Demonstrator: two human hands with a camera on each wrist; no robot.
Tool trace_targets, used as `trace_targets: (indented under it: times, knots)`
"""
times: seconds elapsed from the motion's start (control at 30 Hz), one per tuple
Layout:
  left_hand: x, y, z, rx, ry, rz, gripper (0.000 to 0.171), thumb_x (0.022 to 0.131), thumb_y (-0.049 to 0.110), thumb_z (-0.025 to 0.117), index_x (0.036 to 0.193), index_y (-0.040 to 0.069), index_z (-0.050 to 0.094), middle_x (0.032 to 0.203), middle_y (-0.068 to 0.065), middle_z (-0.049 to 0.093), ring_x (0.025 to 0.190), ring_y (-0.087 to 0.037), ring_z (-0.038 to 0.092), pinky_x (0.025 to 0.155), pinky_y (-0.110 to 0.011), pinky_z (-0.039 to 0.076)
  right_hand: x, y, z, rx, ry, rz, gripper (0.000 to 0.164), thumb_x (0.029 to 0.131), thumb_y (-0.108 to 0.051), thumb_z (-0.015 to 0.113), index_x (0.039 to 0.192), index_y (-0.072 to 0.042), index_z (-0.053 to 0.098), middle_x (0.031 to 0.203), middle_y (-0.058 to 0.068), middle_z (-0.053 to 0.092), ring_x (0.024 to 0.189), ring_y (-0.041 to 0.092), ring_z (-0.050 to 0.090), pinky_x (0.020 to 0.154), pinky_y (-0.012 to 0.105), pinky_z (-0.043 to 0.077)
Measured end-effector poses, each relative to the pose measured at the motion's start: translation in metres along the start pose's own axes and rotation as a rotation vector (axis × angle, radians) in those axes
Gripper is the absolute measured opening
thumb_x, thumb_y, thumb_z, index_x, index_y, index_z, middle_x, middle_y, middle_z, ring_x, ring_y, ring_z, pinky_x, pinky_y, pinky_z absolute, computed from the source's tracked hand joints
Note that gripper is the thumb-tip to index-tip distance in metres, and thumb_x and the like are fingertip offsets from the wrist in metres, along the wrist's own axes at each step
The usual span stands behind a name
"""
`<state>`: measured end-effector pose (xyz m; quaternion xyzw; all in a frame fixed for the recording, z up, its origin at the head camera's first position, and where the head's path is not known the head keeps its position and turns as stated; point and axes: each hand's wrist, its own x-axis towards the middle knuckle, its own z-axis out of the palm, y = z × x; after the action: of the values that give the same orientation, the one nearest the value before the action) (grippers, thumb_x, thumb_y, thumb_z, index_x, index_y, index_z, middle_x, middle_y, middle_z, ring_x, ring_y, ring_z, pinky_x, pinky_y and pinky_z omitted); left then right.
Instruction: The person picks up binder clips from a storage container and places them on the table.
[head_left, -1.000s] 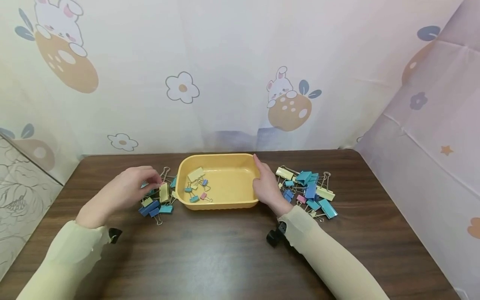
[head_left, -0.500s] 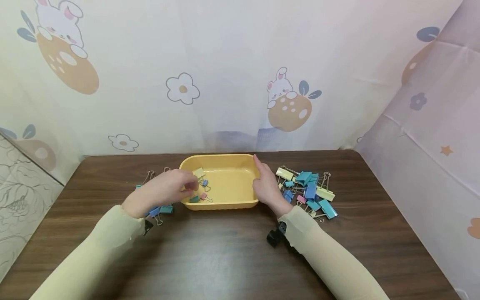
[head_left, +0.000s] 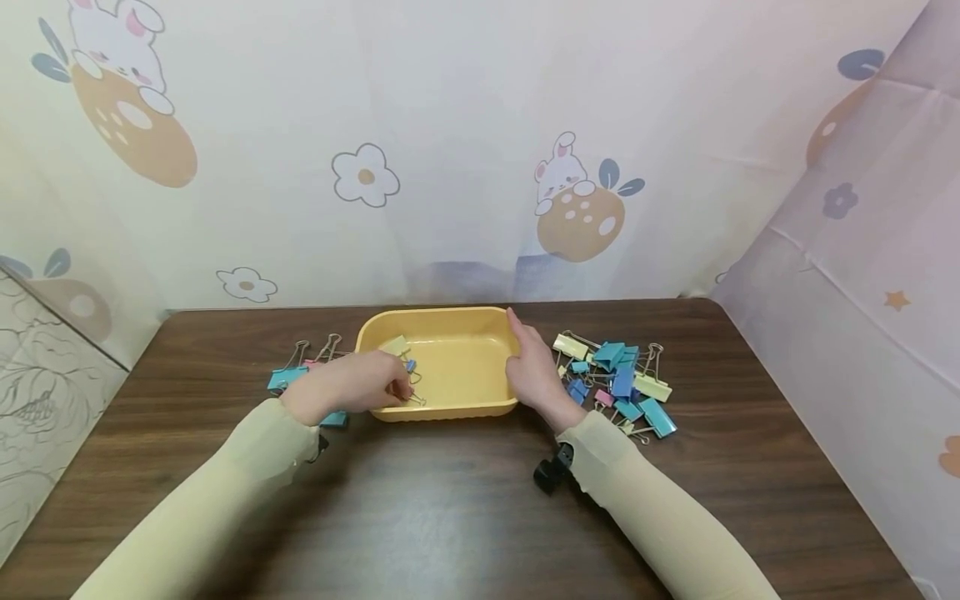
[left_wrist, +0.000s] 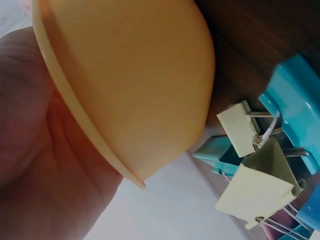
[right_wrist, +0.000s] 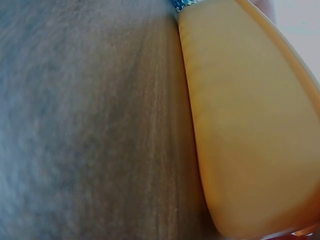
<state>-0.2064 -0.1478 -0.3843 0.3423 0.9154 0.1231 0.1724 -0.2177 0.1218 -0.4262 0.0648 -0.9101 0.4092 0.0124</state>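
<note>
A yellow plastic tray (head_left: 465, 367) stands near the back edge of the table, a few small binder clips at its left end. My left hand (head_left: 356, 382) reaches over the left rim, fingers curled down inside beside a clip's wire handles (head_left: 416, 400). Its fingertips are hidden, and I cannot tell whether they pinch a clip. In the left wrist view the palm (left_wrist: 65, 165) lies over the tray's rim. My right hand (head_left: 534, 367) grips the tray's right end. The right wrist view shows the tray's outer wall (right_wrist: 255, 120).
To the right of the tray lies a heap of blue, teal, cream and pink binder clips (head_left: 622, 375). Another pile, with a teal clip (head_left: 287, 378) showing, is partly hidden under my left forearm. A patterned curtain (head_left: 450, 167) hangs behind the table (head_left: 450, 492).
My left hand has moved right from the left pile, over the rim, and down into the tray. My right hand has stayed on the tray's right end.
</note>
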Motion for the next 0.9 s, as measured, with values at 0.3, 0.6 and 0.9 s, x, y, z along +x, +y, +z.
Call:
trace_targets:
  times: [0.3,0.6,0.9]
  knots:
    - [0.001,-0.0022,0.0013,0.016,-0.026,-0.007,0.007,0.086,0.018,0.066,0.09,0.02,0.072,0.086,0.012,0.063,0.077,-0.005,0.054,0.075,-0.029,0.046,0.0,0.0003,0.0003,0.011,-0.005,-0.002,0.087,0.074,0.01,0.044,0.15,-0.022,0.018,0.145,0.013,0.035,0.13,0.029,0.035,0.106,0.043,0.028]
    - [0.0034,-0.003,0.0005,0.062,-0.065,-0.045,0.017,0.09,0.03,0.062,0.075,0.025,0.069,0.067,0.012,0.052,0.064,-0.008,0.045,0.063,-0.027,0.039,0.0008,0.0025,0.0006,0.015,-0.004,-0.001,0.088,0.073,0.011,0.044,0.15,-0.023,0.018,0.145,0.013,0.035,0.129,0.03,0.036,0.105,0.044,0.029]
    - [-0.0043,-0.0004,-0.003,0.078,-0.073,0.043,0.048,0.095,0.031,0.052,0.049,0.023,0.039,0.049,0.013,0.028,0.047,-0.004,0.029,0.049,-0.023,0.026,0.0008,0.003,-0.0002,0.022,-0.015,0.002,0.086,0.076,0.01,0.043,0.15,-0.027,0.018,0.144,0.012,0.036,0.128,0.029,0.037,0.101,0.044,0.033]
